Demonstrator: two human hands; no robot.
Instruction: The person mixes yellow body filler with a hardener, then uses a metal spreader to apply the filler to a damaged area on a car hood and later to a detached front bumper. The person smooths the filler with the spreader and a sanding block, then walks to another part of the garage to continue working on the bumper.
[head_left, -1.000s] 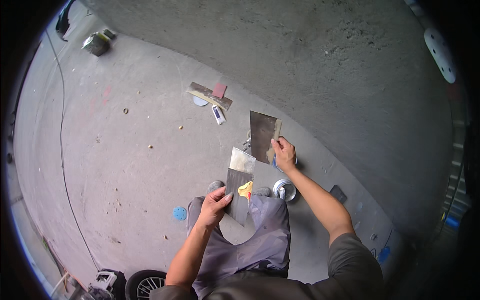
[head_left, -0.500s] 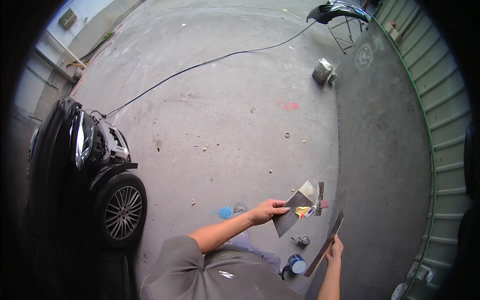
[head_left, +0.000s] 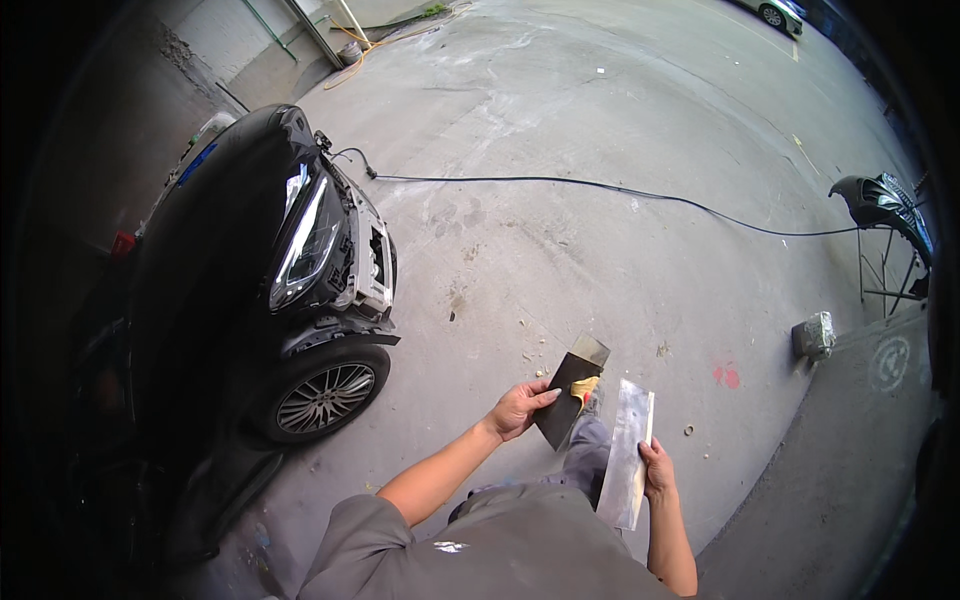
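Observation:
My left hand grips a dark flat putty board with a pale metal end. On it sit a lump of yellow putty and a red dab. My right hand, to the right of the board and a little lower, is closed on the long edge of a wide silver spreader with a pale strip along that edge. The two tools are apart, held over my legs.
A black car with exposed front parts and wheel stands at left. A cable crosses the concrete floor to a black body panel on a stand. A wrapped container sits at right, another car far behind.
My view has swung toward the car and the open yard. I still hold both tools; the spreader now shows its silver face, and my right hand has come up beside the board.

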